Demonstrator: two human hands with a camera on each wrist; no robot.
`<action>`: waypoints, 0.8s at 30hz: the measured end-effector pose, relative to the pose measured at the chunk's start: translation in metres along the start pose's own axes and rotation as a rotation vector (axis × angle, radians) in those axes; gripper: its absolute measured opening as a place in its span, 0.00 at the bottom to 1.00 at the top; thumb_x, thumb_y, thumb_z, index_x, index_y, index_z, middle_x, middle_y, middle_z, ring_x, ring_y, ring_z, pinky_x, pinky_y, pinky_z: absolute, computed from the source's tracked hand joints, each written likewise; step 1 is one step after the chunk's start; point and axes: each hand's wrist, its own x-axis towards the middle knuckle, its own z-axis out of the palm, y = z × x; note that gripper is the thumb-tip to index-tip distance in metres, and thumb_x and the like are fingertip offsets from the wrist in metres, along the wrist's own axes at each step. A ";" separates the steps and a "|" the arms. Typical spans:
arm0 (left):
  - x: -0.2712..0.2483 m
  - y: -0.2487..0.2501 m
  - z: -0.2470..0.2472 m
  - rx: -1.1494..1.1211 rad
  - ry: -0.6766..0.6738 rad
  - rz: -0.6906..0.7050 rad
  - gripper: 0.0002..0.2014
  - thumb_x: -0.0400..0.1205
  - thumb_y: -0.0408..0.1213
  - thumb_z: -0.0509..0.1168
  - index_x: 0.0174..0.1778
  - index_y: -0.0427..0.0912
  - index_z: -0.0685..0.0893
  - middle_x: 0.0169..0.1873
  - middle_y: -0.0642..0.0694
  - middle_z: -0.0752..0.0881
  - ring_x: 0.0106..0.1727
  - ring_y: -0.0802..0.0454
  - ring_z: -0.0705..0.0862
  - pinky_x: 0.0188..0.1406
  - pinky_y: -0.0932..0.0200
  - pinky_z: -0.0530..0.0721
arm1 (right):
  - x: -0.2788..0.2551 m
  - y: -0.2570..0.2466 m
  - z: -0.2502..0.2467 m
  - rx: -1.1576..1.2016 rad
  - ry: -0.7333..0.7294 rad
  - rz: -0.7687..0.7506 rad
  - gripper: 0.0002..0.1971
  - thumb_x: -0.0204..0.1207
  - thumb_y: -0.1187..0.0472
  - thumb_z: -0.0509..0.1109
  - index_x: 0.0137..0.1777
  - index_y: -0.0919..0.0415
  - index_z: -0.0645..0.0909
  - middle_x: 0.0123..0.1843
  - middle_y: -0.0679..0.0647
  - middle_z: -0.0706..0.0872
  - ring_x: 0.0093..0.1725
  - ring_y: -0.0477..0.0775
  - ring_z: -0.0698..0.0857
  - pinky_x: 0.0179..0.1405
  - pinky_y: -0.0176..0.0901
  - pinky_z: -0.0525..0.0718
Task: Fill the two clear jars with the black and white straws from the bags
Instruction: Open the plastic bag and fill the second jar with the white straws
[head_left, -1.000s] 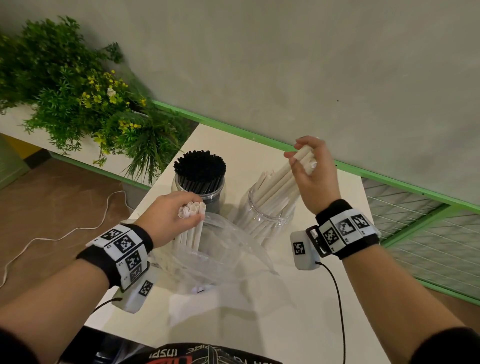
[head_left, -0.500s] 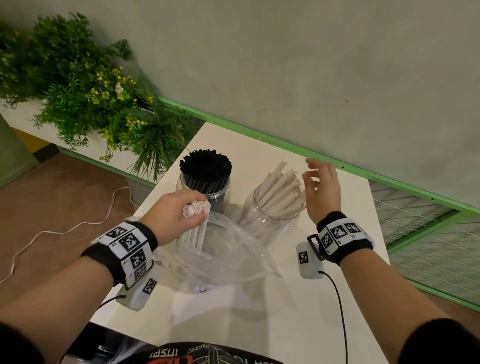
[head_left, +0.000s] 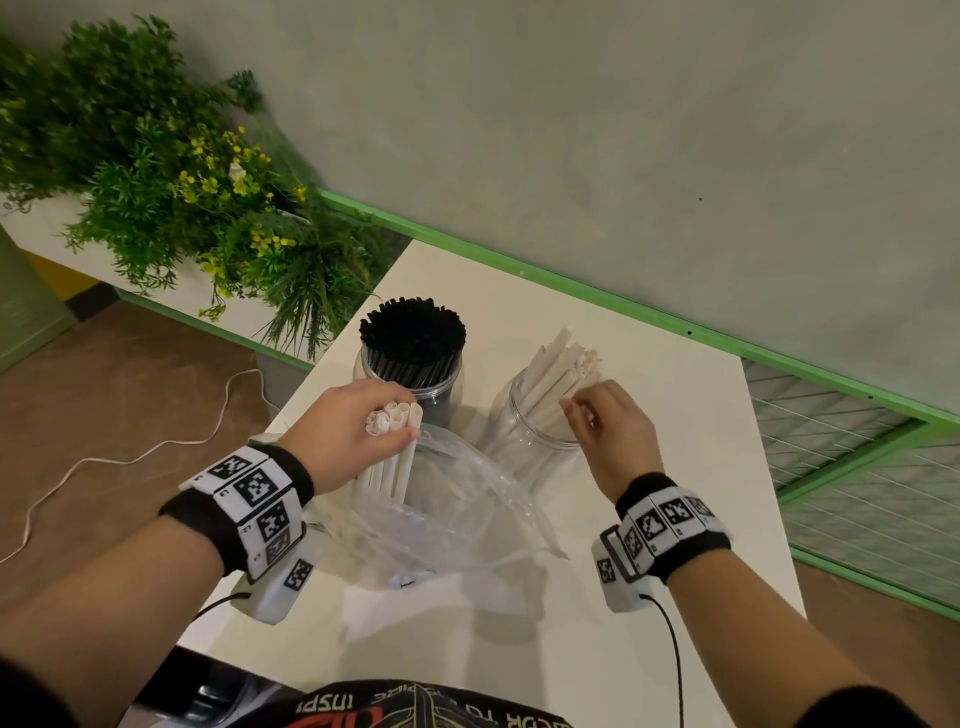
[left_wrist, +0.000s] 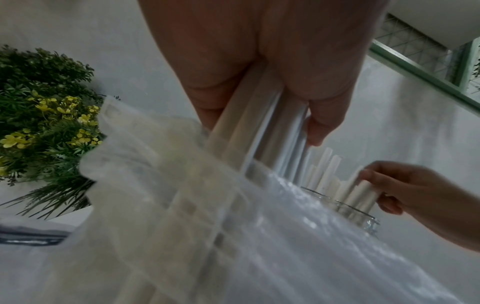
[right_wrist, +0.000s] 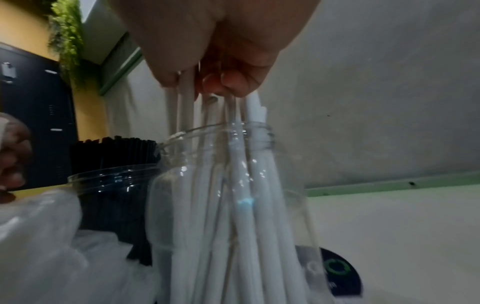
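White straws, held: left hand (head_left: 347, 430) has its fingers wrapped round a bunch of white straws (head_left: 390, 457) — about five open ends count in the head view; lower ends stand inside the plastic bag (head_left: 457, 519).
White straws, jarred: a loose sheaf leans toward the far right inside the right jar (head_left: 524, 441); exact count cannot be told.
Right hand: right hand (head_left: 608, 431) is over the right jar's mouth, fingertips pinching tops of several straws there.
Black straws: black straws (head_left: 413, 338) fill the left jar (head_left: 447, 395), packed tight, standing upright; too many to count.
Jars: two clear jars, side by side toward the table's far edge, near but apart.
Bag: one clear bag seen, crumpled, in front of both jars, toward the near edge of the table (head_left: 649, 364).
Head view only: both wrist bands with printed markers, the straw ends in the left fist, the spacing of the jars.
Left wrist view only: straws (left_wrist: 259, 131) pass under the palm and down into the bag's folds (left_wrist: 182, 205); right hand (left_wrist: 405, 185) seen touching straw tops at the jar rim.
Right wrist view only: fingers (right_wrist: 233, 82) closed on straw tops above the jar's threaded rim (right_wrist: 233, 127); a dark round disc with a green ring (right_wrist: 337, 269) lies on the table behind that jar.
Surroundings: one planter of green foliage with yellow flowers (head_left: 171, 208) beyond the table's left corner — a white cable (head_left: 130, 457) on the floor.
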 end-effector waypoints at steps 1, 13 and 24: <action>0.001 0.000 0.000 0.001 0.000 0.001 0.11 0.69 0.61 0.61 0.46 0.69 0.77 0.48 0.61 0.84 0.51 0.69 0.81 0.46 0.76 0.74 | 0.008 -0.002 0.003 -0.003 0.003 -0.030 0.09 0.80 0.56 0.69 0.42 0.60 0.81 0.39 0.43 0.74 0.36 0.42 0.72 0.35 0.29 0.70; 0.002 -0.007 0.000 0.019 -0.001 0.002 0.21 0.68 0.63 0.60 0.52 0.58 0.82 0.49 0.60 0.83 0.51 0.67 0.81 0.48 0.75 0.73 | 0.040 -0.001 0.017 -0.161 -0.134 -0.149 0.31 0.82 0.36 0.47 0.79 0.53 0.62 0.80 0.53 0.65 0.77 0.56 0.64 0.76 0.52 0.63; 0.005 -0.010 -0.001 0.047 -0.007 0.010 0.24 0.69 0.62 0.60 0.54 0.53 0.84 0.49 0.57 0.84 0.51 0.60 0.82 0.49 0.70 0.74 | 0.068 -0.003 0.021 -0.376 -0.188 -0.133 0.25 0.78 0.38 0.61 0.67 0.53 0.76 0.59 0.51 0.83 0.58 0.59 0.79 0.46 0.54 0.85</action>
